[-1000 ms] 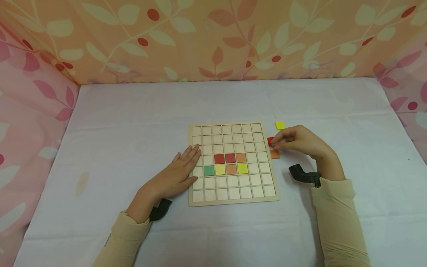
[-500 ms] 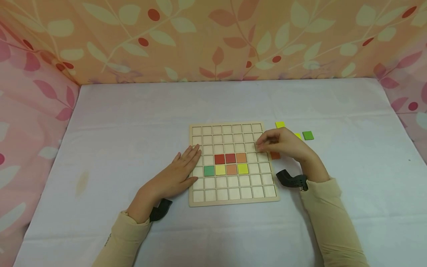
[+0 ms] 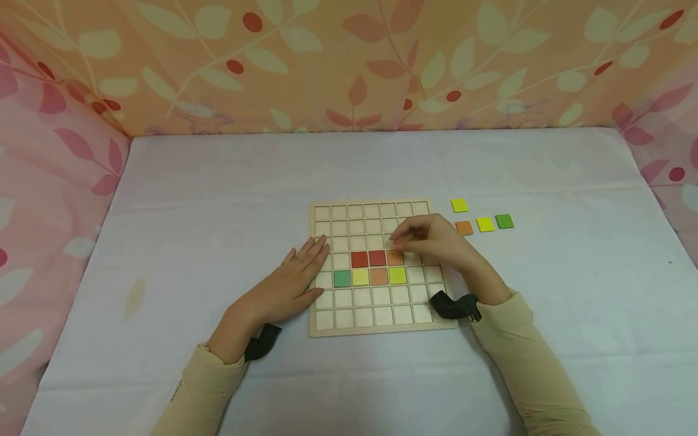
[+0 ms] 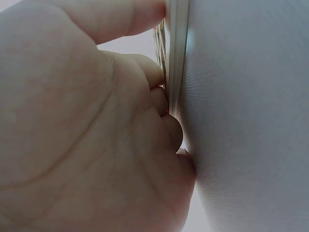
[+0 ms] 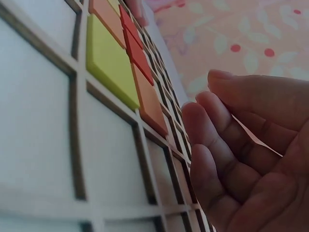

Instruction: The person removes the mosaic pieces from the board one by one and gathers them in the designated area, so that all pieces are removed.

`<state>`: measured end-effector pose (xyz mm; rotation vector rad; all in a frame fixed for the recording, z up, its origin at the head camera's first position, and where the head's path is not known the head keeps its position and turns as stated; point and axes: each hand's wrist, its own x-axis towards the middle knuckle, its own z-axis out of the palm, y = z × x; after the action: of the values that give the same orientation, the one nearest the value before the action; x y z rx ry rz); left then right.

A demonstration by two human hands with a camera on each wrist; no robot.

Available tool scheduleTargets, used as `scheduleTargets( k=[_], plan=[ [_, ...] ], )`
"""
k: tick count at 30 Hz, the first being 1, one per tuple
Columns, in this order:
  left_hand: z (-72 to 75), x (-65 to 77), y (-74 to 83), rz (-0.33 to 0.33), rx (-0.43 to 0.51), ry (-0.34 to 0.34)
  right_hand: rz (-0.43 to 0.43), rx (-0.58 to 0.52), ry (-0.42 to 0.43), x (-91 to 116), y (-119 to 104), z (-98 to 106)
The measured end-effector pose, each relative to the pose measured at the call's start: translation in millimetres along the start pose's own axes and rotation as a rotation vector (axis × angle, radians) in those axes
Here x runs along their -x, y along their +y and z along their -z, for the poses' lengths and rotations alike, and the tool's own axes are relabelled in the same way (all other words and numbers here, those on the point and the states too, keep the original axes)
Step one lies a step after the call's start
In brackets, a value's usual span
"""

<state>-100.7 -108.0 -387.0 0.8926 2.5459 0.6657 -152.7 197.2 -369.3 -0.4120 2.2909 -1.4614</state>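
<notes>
A square wooden grid board (image 3: 383, 332) lies on the white table. In its middle are two rows of coloured tiles: red (image 3: 359, 259), orange (image 3: 378, 277), yellow (image 3: 397, 275) and green (image 3: 342, 278) among them. My left hand (image 3: 280, 287) rests flat with its fingers over the board's left edge; in the left wrist view the palm (image 4: 96, 125) stands beside that edge. My right hand (image 3: 436, 241) is over the board, thumb and fingertips pinched together near the upper row's right end. The red tile it pinches is hidden by the fingers in both views.
Right of the board lie two yellow tiles (image 3: 459, 205) (image 3: 485, 224), an orange tile (image 3: 464, 227) and a green tile (image 3: 504, 221). Black wrist cameras (image 3: 263, 343) (image 3: 454, 304) sit at both wrists. Patterned cloth (image 3: 305, 66) borders the table's back and sides.
My right hand has moved left from the red tile at the board's right side to above the grid, uncovering several loose tiles. The left hand has stayed in place.
</notes>
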Motion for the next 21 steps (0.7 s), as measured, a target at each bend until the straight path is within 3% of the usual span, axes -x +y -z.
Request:
scheduleTargets(
  k=[9, 21],
  plan=[
    [1.5, 0.7, 0.6, 0.006, 0.004, -0.006, 0.058, -0.031, -0.010, -4.5, -0.7, -12.1],
    [2.1, 0.6, 1.4, 0.002, 0.004, -0.005, 0.053, 0.030, -0.058, -9.9, -5.4, -20.2]
  ],
)
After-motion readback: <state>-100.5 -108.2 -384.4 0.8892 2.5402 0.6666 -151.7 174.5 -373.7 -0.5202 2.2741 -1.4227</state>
